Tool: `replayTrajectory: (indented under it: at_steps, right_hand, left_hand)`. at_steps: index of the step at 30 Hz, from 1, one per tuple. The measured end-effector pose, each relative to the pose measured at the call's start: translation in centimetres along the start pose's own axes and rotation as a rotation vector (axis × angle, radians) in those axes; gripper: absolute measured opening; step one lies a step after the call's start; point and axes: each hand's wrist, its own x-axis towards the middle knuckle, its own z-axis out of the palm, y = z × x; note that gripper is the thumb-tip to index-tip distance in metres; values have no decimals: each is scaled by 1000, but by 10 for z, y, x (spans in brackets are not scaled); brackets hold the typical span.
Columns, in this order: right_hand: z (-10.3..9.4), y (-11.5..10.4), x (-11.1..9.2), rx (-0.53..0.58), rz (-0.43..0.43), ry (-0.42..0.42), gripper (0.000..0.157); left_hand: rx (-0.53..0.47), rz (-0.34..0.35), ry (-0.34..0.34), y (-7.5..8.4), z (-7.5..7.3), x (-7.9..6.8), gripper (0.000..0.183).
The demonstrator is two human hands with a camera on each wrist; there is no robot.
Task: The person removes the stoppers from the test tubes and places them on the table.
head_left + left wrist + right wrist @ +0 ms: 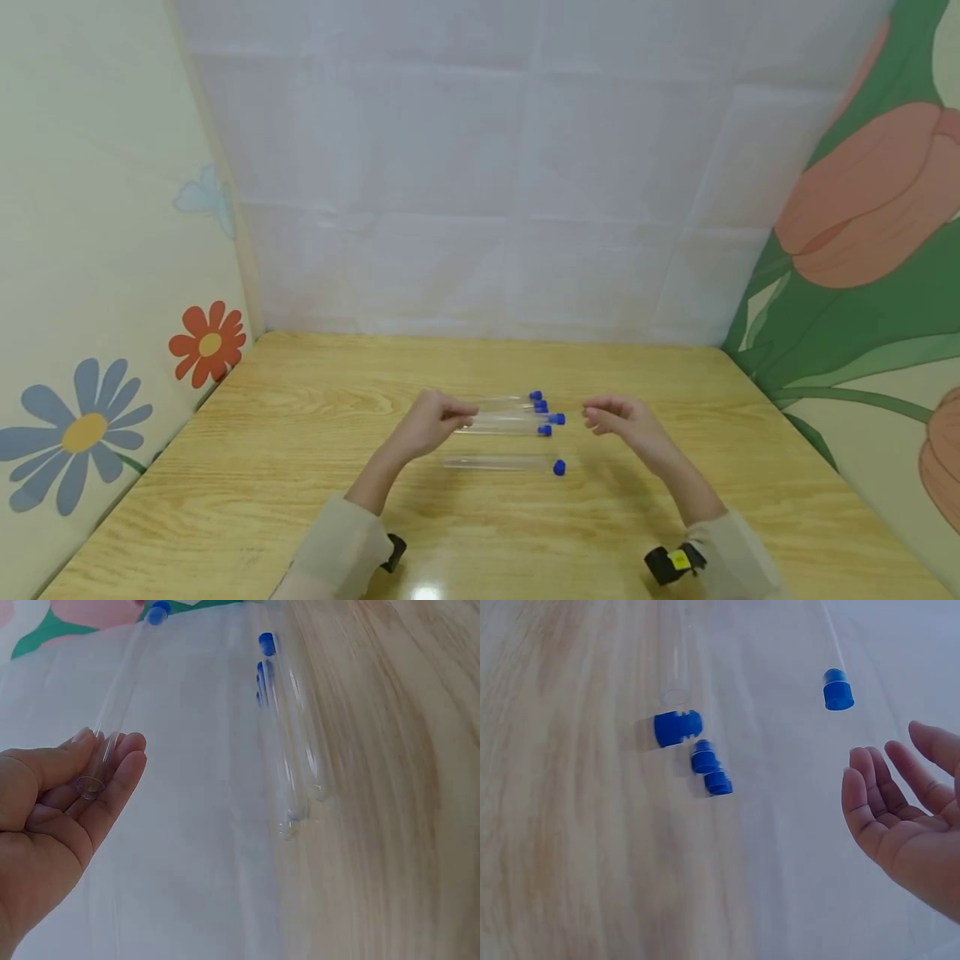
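My left hand (431,421) pinches the closed, rounded end of a clear test tube (124,682) between thumb and fingers. That tube is raised above the table, and a blue cap (838,690) sits in its far end, which points toward my right hand (630,425). The right hand holds nothing; its fingers are loosely bent, a short gap from the blue cap. Below on the table lies an uncapped test tube (495,462), with a loose blue cap (679,727) right by its mouth.
Several more clear tubes with blue caps (703,757) lie side by side behind the uncapped one on the wooden table (225,500). A white sheet (480,167) hangs behind the table, and flower-patterned panels (90,250) stand at both sides.
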Motion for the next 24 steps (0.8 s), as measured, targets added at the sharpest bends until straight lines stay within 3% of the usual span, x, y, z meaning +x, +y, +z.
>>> replayTrajectory:
  at_steps: [13,24]
  right_hand:
    - [3,-23,-10,-48,-50,13,29]
    - [6,-31,-17,-60,-147,-30,28]
  left_hand:
    - [13,22,16,32,-2,-4,20]
    - [2,69,-4,42,-3,-10,21]
